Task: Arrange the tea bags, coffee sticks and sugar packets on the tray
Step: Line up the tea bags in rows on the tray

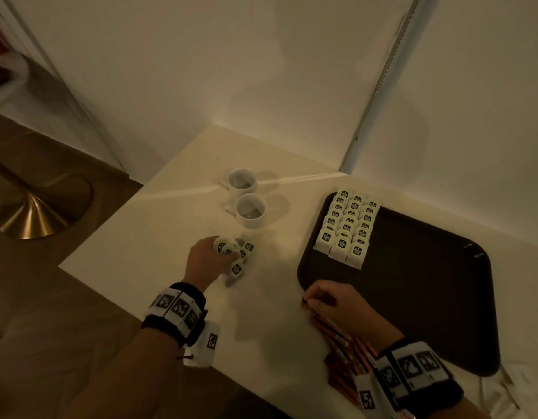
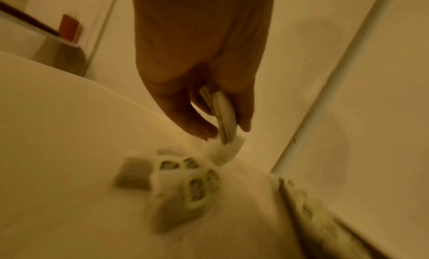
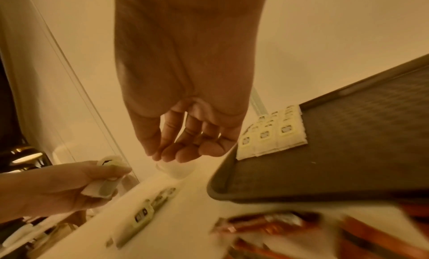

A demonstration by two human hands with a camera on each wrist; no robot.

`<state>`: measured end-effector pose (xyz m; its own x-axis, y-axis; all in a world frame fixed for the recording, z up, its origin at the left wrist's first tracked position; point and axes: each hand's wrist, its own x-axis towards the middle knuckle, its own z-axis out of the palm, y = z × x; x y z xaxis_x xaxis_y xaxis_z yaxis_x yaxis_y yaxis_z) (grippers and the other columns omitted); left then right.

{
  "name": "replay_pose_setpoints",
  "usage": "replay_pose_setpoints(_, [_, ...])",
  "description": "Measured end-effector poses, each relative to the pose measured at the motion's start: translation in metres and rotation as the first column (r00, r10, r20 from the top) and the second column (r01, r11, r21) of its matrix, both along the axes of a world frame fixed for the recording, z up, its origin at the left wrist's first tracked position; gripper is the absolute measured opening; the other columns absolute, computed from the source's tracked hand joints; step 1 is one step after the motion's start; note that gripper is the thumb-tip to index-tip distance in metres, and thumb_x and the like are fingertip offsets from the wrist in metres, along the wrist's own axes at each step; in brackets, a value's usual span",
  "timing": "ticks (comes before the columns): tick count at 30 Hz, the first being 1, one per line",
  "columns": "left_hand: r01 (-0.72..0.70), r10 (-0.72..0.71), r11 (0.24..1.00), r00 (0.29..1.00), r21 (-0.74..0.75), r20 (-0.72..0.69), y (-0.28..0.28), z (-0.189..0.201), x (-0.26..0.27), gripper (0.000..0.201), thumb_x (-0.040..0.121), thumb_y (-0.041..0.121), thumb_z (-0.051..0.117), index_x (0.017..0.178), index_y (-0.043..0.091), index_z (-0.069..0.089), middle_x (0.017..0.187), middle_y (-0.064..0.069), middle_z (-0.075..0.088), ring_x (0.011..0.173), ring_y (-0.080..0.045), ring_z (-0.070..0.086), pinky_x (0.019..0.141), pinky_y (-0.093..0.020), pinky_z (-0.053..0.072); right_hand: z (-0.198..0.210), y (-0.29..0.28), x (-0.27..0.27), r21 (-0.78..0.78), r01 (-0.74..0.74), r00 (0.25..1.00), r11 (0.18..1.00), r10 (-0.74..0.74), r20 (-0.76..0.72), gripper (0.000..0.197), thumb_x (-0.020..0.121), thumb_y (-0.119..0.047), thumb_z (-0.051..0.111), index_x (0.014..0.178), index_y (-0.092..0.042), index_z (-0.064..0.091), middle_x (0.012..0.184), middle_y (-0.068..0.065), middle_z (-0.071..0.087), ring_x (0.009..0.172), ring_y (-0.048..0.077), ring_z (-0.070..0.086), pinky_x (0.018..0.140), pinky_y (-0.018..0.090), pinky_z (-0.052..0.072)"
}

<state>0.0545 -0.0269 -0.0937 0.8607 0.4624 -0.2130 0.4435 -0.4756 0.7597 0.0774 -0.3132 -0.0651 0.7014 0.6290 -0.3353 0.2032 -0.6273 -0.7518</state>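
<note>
- Left hand (image 1: 205, 261) pinches a small sheaf of tea bags (image 2: 223, 114) between thumb and fingers, poised just above a loose heap of tea bags (image 1: 238, 257) on the cream table (image 1: 147, 237).
- Right hand (image 1: 334, 302) hangs with fingers (image 3: 185, 152) loosely curled and gripping nothing, as the right wrist view shows; it hovers over the near left corner of the dark tray (image 1: 428, 297), just above the coffee sticks (image 1: 340, 337).
- Orange-brown coffee sticks lie in a pile on the table at the tray's near left edge, running under the right wrist.
- Three neat rows of tea bags (image 1: 348, 228) overlap along the tray's far left side; the rest of the tray surface is bare.
- Two white cups (image 1: 246, 198) stand side by side on the table, just beyond the loose heap and to the left of the tray.
- White packets (image 1: 515, 385), blurred, lie on the table near the tray's near right corner.
- Both wrists wear black bands (image 1: 177, 313) carrying black-and-white markers.
- A brass pedestal base (image 1: 41, 207) sits on the floor at far left.
</note>
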Motion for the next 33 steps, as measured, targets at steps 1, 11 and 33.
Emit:
replay_pose_setpoints(1, [-0.014,0.021,0.984,0.999,-0.178,0.039,-0.002,0.009,0.003,0.022,0.076,0.016,0.079,0.067,0.01,0.059,0.062,-0.002,0.06,0.062,-0.02,0.056,0.052,-0.021,0.046,0.004,0.006,0.003,0.049,0.002,1.0,0.999,-0.003,0.013,0.01,0.09,-0.016,0.06,0.095,-0.024,0.063,0.091,-0.011,0.064,0.085,-0.004,0.059,0.076,0.008,0.045])
replay_pose_setpoints(11, [0.182,-0.104,0.601,0.983,-0.778,0.15,-0.06,0.087,0.03,0.02,0.095,0.035,0.053,0.096,0.016,0.06,0.089,-0.006,0.07,0.083,-0.019,0.07,0.056,-0.021,0.05,0.063,0.065,0.057,0.378,0.057,0.934,0.924,-0.183,0.308,0.04,0.078,-0.027,0.075,0.113,-0.018,0.059,0.098,0.0,0.055,0.083,0.003,0.05,0.068,0.006,0.038])
replay_pose_setpoints(33, [0.211,0.063,0.402,0.964,-0.891,0.257,-0.049,0.109,0.051,0.023,0.099,0.018,0.043,0.113,0.009,0.059,0.098,-0.008,0.07,0.084,-0.023,0.069,0.067,-0.025,0.056,0.061,0.067,0.095,0.295,0.208,0.95,0.933,-0.264,0.167,0.015,0.094,-0.021,0.055,0.102,-0.01,0.061,0.089,-0.008,0.061,0.08,0.006,0.055,0.072,0.013,0.041])
